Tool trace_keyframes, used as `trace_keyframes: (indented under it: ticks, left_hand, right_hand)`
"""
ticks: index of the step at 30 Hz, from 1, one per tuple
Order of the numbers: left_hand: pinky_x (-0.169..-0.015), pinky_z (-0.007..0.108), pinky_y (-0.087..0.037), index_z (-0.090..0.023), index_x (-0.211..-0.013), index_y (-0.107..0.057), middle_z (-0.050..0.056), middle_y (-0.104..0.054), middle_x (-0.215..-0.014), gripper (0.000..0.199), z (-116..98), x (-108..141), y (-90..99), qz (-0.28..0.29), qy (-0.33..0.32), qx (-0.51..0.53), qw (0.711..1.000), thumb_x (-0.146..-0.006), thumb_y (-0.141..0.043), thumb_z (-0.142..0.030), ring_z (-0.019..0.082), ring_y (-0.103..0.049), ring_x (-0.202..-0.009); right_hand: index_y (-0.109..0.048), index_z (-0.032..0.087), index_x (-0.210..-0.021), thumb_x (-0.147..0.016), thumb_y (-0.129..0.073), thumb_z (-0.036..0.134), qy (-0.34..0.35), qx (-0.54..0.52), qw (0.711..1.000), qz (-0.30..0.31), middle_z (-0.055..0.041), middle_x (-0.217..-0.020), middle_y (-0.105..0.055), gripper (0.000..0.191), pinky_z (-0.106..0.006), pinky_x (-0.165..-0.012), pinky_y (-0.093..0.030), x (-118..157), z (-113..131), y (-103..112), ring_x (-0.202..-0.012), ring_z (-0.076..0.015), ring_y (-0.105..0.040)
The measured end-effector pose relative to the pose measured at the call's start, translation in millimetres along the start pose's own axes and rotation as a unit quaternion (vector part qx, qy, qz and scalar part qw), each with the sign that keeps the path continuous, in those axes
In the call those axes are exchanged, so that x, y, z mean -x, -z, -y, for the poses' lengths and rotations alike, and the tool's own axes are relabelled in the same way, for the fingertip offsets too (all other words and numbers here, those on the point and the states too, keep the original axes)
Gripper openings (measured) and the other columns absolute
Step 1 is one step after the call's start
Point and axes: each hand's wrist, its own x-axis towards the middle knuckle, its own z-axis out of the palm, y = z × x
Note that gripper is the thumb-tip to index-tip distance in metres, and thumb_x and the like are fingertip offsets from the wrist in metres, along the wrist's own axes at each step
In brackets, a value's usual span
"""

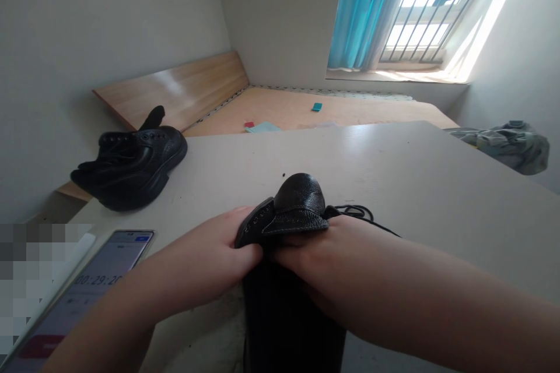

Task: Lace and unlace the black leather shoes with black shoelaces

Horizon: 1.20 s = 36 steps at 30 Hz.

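Observation:
A black leather shoe [301, 193] stands in front of me at the near side of the table, its rounded toe pointing away. My left hand [242, 247] grips the left eyelet flap, thumb on the near side and fingers hidden beyond it. At the opening, my right hand [321, 250] is closed against the right side of the upper, its fingertips tucked under the leather. Whether those fingers pinch the tongue or a lace is hidden. A loose black lace [356, 210] trails on the table to the right of the shoe.
Another black shoe [131, 166] lies tilted at the table's left edge. A phone [109, 265] showing a timer rests near my left forearm. Beyond the white table [394, 175] is a bed board [367, 111] with small items; grey-green cloth [511, 145] is at right.

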Motion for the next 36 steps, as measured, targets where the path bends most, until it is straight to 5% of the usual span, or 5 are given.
trace_keyframes:
  ticks: [7, 15, 19, 29, 36]
  left_hand:
    - [-0.076, 0.023, -0.050, -0.024, -0.083, -0.072, -0.005, -0.073, -0.086, 0.033, 0.3, 1.5, 6.1, 0.010, 0.029, 0.018, 0.999, -0.071, -0.046, -0.009, 0.020, -0.067, -0.086]
    - [-0.070, 0.022, -0.049, -0.025, -0.083, -0.070, -0.004, -0.073, -0.090, 0.029, 1.7, 3.2, 7.0, 0.015, 0.041, 0.004, 0.999, -0.073, -0.047, -0.011, 0.019, -0.065, -0.083]
    - [-0.063, 0.024, -0.048, -0.024, -0.079, -0.070, -0.003, -0.073, -0.081, 0.026, 1.5, 3.9, 5.7, 0.006, 0.049, -0.007, 0.999, -0.072, -0.047, -0.014, 0.020, -0.064, -0.073]
    - [-0.073, 0.028, -0.051, -0.022, -0.077, -0.068, 0.000, -0.074, -0.082, 0.021, -1.6, 4.3, 5.6, -0.008, 0.042, -0.046, 0.998, -0.073, -0.048, -0.018, 0.023, -0.064, -0.077]
    - [-0.081, 0.031, -0.052, -0.021, -0.080, -0.067, 0.000, -0.074, -0.087, 0.023, -4.1, 2.4, 7.3, 0.023, 0.070, -0.066, 0.995, -0.073, -0.046, -0.022, 0.023, -0.065, -0.083]
  right_hand:
    - [-0.063, 0.019, -0.124, -0.078, -0.062, 0.004, 0.048, -0.048, 0.998, 0.013, -0.0096, -0.129, -0.064, 0.048, -0.035, -0.100, -0.052, 10.1, -5.2, 2.0, -0.118, -0.0223, -0.062]
    - [-0.062, 0.022, -0.129, -0.080, -0.063, 0.005, 0.004, -0.069, 0.989, 0.127, -0.0067, -0.136, -0.060, 0.051, -0.040, -0.107, -0.048, 5.1, -1.5, 7.2, -0.128, -0.0250, -0.055]
    - [-0.065, 0.018, -0.124, -0.073, -0.065, 0.000, 0.005, -0.071, 0.992, 0.103, -0.0082, -0.133, -0.062, 0.054, -0.037, -0.106, -0.049, 1.2, 2.7, 9.6, -0.126, -0.0267, -0.056]
    - [-0.065, 0.020, -0.123, -0.073, -0.068, 0.004, -0.020, -0.074, 0.991, 0.112, -0.0063, -0.138, -0.059, 0.053, -0.040, -0.108, -0.047, 0.5, 0.2, 5.7, -0.119, -0.0288, -0.061]
    - [-0.055, 0.023, -0.138, -0.079, -0.063, 0.005, -0.056, -0.093, 0.977, 0.186, -0.0042, -0.146, -0.051, 0.063, -0.045, -0.112, -0.042, -5.0, 3.5, 13.1, -0.127, -0.0305, -0.054]
